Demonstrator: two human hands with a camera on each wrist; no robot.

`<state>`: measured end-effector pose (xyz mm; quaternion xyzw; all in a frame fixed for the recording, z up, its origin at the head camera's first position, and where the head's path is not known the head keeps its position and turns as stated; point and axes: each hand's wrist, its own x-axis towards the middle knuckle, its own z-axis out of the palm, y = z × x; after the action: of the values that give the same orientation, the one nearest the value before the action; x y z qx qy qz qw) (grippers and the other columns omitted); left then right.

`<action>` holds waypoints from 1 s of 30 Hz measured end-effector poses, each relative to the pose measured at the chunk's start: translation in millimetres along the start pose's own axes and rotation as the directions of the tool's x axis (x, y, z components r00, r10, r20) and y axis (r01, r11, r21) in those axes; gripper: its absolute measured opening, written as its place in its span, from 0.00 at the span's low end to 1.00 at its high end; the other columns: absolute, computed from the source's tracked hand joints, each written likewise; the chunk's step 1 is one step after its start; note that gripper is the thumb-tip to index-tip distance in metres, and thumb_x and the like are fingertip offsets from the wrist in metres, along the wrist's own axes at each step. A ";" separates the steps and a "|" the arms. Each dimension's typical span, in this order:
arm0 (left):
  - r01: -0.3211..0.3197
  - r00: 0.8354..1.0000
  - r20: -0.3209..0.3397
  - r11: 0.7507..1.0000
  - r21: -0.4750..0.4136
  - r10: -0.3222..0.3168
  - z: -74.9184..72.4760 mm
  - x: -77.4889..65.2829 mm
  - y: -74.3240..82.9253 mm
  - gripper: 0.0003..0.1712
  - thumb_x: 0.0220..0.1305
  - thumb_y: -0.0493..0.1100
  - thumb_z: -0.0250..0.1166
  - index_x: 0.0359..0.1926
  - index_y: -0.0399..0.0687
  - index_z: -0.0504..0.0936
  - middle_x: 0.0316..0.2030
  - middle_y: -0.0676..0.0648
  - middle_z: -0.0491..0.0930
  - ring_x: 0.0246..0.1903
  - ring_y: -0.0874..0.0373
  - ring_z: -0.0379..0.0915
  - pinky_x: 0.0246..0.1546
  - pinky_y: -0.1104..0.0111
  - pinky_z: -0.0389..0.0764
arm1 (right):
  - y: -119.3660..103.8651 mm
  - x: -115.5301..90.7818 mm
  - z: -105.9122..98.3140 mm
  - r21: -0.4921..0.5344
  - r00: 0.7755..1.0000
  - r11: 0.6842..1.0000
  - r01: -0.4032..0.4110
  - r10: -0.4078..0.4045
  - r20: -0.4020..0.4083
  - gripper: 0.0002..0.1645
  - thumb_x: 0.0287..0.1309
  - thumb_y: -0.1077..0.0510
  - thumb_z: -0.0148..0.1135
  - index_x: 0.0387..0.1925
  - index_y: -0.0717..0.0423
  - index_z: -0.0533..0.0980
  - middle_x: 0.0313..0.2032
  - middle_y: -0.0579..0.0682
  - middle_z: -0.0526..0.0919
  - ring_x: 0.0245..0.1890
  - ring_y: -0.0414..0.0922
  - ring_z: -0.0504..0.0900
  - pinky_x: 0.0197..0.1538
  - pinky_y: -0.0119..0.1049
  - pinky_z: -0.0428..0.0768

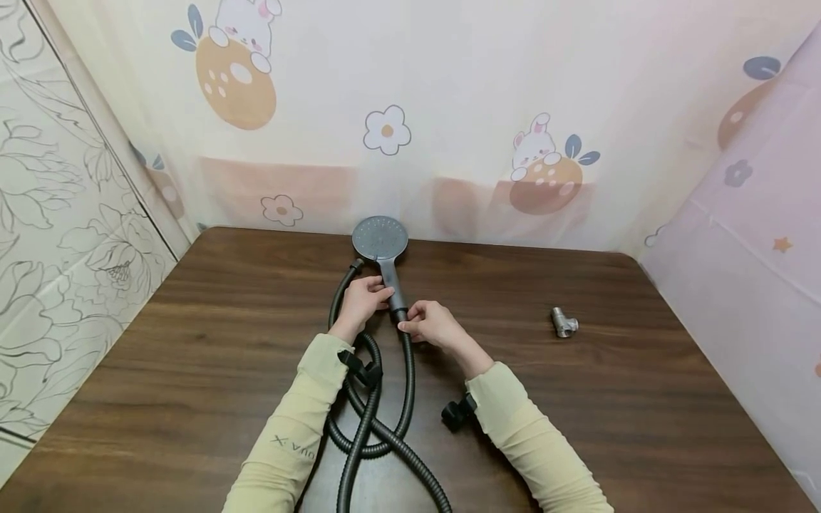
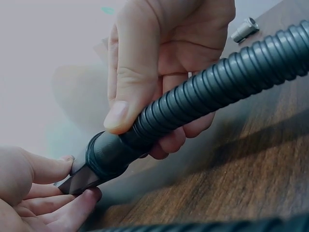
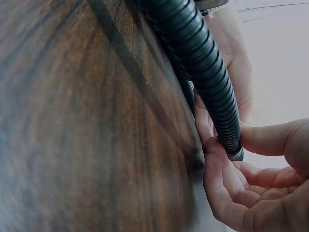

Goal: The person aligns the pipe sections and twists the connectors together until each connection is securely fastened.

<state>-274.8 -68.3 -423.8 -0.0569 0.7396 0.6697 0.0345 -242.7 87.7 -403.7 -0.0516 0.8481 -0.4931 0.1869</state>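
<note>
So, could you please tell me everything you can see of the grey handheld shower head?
The handheld shower head looks like grey plastic, with a round, dotted spray face and a slim handle. It is near the far edge of the wood-grain table, face toward the head camera, handle pointing toward the person. The left hand pinches the handle, whose lower end meets the black ribbed hose, held by the right hand. Whether that joint is tight cannot be told.

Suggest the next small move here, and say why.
Probably twist the hose end slightly with the right hand, left hand steady: the left pinches the shower head by its handle, and the right pinches the hose end where they meet. Tightness doesn't show.
</note>
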 end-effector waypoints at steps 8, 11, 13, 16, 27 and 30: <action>0.008 1.000 -0.004 1.000 0.001 -0.008 -0.3 -0.1 2.2 0.28 0.60 0.37 0.61 0.60 0.32 0.67 0.50 0.33 0.75 0.44 0.44 0.77 0.39 0.63 0.80 | -2.1 -1.1 -0.8 0.000 1.000 1.000 -0.010 0.010 0.008 0.11 0.53 0.61 0.63 0.35 0.64 0.73 0.29 0.54 0.79 0.26 0.42 0.81 0.35 0.38 0.81; 0.003 1.000 -0.006 1.000 0.009 -0.003 -0.3 0.5 1.4 0.27 0.59 0.37 0.61 0.59 0.32 0.67 0.49 0.33 0.75 0.43 0.45 0.78 0.38 0.64 0.80 | -2.3 -1.5 -1.0 -0.005 1.000 1.000 -0.011 0.011 0.009 0.11 0.53 0.61 0.63 0.35 0.64 0.73 0.29 0.54 0.79 0.26 0.42 0.81 0.35 0.37 0.81; 0.002 1.000 -0.006 1.000 0.014 -0.002 -0.3 1.1 0.6 0.27 0.59 0.37 0.61 0.59 0.33 0.68 0.49 0.34 0.76 0.43 0.45 0.78 0.38 0.65 0.80 | -2.6 -1.7 -1.5 -0.005 1.000 1.000 -0.012 0.012 0.011 0.11 0.53 0.61 0.63 0.35 0.64 0.73 0.29 0.54 0.79 0.26 0.42 0.80 0.35 0.37 0.81; -0.002 1.000 -0.005 1.000 0.024 0.002 0.2 2.3 0.5 0.27 0.59 0.37 0.62 0.59 0.33 0.68 0.48 0.34 0.76 0.42 0.46 0.78 0.37 0.65 0.80 | -2.9 -1.8 -2.6 -0.003 1.000 1.000 -0.009 0.009 0.014 0.11 0.53 0.62 0.63 0.35 0.65 0.72 0.27 0.53 0.78 0.25 0.42 0.80 0.34 0.37 0.81; 0.019 1.000 0.006 0.999 0.029 -0.019 1.5 4.5 2.1 0.28 0.59 0.36 0.61 0.60 0.33 0.66 0.45 0.35 0.76 0.42 0.45 0.78 0.39 0.64 0.79 | -1.9 1.4 -7.2 -0.028 1.000 1.000 0.003 -0.002 0.025 0.11 0.53 0.62 0.63 0.35 0.65 0.73 0.28 0.53 0.78 0.25 0.42 0.80 0.34 0.37 0.81; 0.031 1.000 0.006 0.999 0.023 -0.031 2.6 4.0 -0.1 0.28 0.59 0.35 0.61 0.60 0.33 0.67 0.44 0.35 0.75 0.42 0.44 0.78 0.40 0.64 0.79 | -0.2 1.5 -7.6 -0.047 1.000 0.999 0.007 -0.006 0.023 0.11 0.53 0.62 0.63 0.35 0.65 0.73 0.27 0.52 0.77 0.25 0.42 0.79 0.34 0.36 0.81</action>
<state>-278.8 -65.9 -424.7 -0.0659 0.7463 0.6606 0.0477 -246.8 93.4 -400.5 -0.0642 0.8570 -0.4731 0.1937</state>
